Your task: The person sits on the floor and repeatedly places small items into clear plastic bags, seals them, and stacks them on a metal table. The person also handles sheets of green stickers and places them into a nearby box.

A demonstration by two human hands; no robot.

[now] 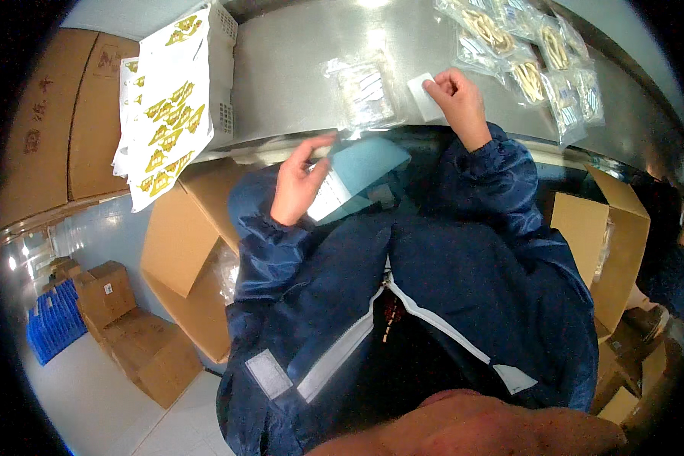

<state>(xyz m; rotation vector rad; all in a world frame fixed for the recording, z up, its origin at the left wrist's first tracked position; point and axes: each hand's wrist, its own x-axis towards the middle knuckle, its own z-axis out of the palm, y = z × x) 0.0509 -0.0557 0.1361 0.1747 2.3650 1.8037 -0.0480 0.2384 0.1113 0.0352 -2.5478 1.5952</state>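
Near the bench's front edge, my left hand grips a translucent blue-tinted plastic bag with a white printed paper showing in it or behind it. To its right my right hand pinches a small white card between thumb and fingers, just above the metal bench. A clear packet with white striped contents lies on the bench between my hands. At the back right lie several clear bags of cream coiled cords and similar striped packets.
Gold-patterned white sheets lie over a white plastic basket at the left, beside large cartons. Open boxes flank me. Blue crates and more cartons stand on the floor. A person's dark sleeve shows at far right.
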